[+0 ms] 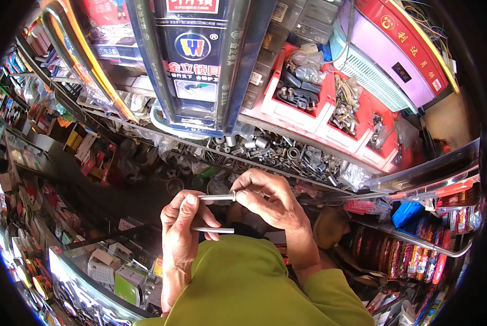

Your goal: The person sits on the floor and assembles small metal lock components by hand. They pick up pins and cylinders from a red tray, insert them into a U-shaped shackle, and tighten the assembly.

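Note:
A slim silvery metal rod [217, 197] lies level between my two hands, with a wider, head-like end on its right. My left hand [179, 217] grips its left end between thumb and fingers. A second grey metal bar [215, 230] sticks out to the right from the lower fingers of that same hand. My right hand [273, 202] pinches the wider end of the rod with thumb and fingertips. The exact kind of both metal pieces is too small to make out.
Ahead runs a shelf tray of loose metal parts [292, 155]. Behind it stand red bins [330, 122] of fittings and a tall blue display box [194, 70]. A glass case [85, 282] is at the lower left; a metal rail [428, 247] borders bright packages at right.

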The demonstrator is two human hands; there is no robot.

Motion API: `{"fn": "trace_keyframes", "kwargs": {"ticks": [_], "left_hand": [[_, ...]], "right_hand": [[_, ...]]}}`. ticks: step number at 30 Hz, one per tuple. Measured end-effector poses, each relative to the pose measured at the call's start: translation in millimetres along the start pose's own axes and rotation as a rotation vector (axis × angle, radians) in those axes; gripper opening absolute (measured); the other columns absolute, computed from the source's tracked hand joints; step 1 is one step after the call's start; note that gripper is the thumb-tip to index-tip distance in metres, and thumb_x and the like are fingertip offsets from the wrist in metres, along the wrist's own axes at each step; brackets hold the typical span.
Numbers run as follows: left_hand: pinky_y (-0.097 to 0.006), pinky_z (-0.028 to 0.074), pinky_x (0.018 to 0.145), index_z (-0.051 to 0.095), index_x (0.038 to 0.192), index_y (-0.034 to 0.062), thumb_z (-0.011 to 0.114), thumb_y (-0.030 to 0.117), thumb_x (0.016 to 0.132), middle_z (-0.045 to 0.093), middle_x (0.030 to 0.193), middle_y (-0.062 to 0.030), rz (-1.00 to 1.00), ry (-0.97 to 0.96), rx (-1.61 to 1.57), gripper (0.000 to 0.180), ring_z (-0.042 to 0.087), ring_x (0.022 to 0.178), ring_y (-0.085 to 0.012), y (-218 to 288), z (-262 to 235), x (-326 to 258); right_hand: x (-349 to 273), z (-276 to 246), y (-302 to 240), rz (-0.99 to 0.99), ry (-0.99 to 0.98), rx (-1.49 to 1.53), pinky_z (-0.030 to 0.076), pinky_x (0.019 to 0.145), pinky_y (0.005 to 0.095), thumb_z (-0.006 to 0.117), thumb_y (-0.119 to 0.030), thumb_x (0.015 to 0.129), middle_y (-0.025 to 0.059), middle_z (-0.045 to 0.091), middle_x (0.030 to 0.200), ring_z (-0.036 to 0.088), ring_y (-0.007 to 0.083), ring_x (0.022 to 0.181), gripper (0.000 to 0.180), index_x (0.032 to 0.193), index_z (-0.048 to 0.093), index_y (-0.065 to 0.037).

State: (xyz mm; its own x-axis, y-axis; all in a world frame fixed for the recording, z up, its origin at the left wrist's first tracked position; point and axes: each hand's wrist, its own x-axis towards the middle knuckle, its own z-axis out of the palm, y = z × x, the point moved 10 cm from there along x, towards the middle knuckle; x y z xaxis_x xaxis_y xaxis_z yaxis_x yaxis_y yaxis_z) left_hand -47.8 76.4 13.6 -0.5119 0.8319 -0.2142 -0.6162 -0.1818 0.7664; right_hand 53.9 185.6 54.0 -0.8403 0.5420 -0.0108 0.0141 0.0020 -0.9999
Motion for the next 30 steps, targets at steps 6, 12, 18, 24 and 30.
{"fn": "trace_keyframes", "kwargs": {"ticks": [6, 12, 18, 24, 30], "left_hand": [[-0.022, 0.044, 0.042, 0.060, 0.093, -0.0005, 0.050, 0.026, 0.099, 0.064, 0.062, -0.0121, 0.025, -0.012, 0.092, 0.029, 0.059, 0.044, -0.0161, 1.7, -2.9, 0.8], [-0.024, 0.046, 0.042, 0.061, 0.093, -0.0009, 0.054, 0.026, 0.098, 0.065, 0.063, -0.0131, 0.036, -0.007, 0.123, 0.028, 0.060, 0.045, -0.0175, 5.6, -5.1, 0.8], [-0.027, 0.052, 0.043, 0.061, 0.092, -0.0021, 0.054, 0.021, 0.097, 0.066, 0.067, -0.0151, -0.073, -0.033, 0.023, 0.025, 0.066, 0.052, -0.0233, -5.7, -3.6, 2.7], [-0.026, 0.053, 0.044, 0.060, 0.091, -0.0021, 0.053, 0.021, 0.098, 0.066, 0.068, -0.0162, -0.249, -0.202, -0.007, 0.025, 0.068, 0.055, -0.0244, -22.5, 9.5, -0.6], [-0.024, 0.048, 0.041, 0.064, 0.094, -0.0008, 0.058, 0.021, 0.095, 0.066, 0.065, -0.0130, -0.233, -0.189, 0.034, 0.023, 0.066, 0.051, -0.0206, -23.1, 10.8, -0.7]], "right_hand": [[-0.2, 4.1, -1.7, 0.009, -0.004, 0.012, 0.038, 0.059, 0.0195, 0.059, -0.008, 0.092, -0.0010, 0.059, 0.077, 0.048, 0.0028, 0.068, 0.011, 0.096, 0.061, 0.002], [2.4, 5.6, 1.3, -0.015, 0.011, -0.030, 0.034, 0.055, 0.0200, 0.058, -0.009, 0.093, -0.0026, 0.055, 0.074, 0.043, 0.0026, 0.064, 0.012, 0.095, 0.061, 0.002], [-0.7, 3.3, -15.3, -0.117, 0.128, -0.220, 0.036, 0.053, 0.0225, 0.058, -0.011, 0.094, 0.0004, 0.055, 0.071, 0.045, 0.0049, 0.061, 0.013, 0.095, 0.061, 0.002], [-4.1, 11.2, -25.8, -0.206, 0.140, -0.348, 0.044, 0.053, 0.0285, 0.058, -0.009, 0.094, 0.0105, 0.062, 0.073, 0.057, 0.0170, 0.059, 0.011, 0.098, 0.060, 0.001], [-8.5, 16.0, -30.2, -0.311, 0.114, -0.354, 0.049, 0.052, 0.0344, 0.059, -0.007, 0.092, 0.0164, 0.065, 0.073, 0.066, 0.0306, 0.060, 0.013, 0.103, 0.057, 0.000]]}}
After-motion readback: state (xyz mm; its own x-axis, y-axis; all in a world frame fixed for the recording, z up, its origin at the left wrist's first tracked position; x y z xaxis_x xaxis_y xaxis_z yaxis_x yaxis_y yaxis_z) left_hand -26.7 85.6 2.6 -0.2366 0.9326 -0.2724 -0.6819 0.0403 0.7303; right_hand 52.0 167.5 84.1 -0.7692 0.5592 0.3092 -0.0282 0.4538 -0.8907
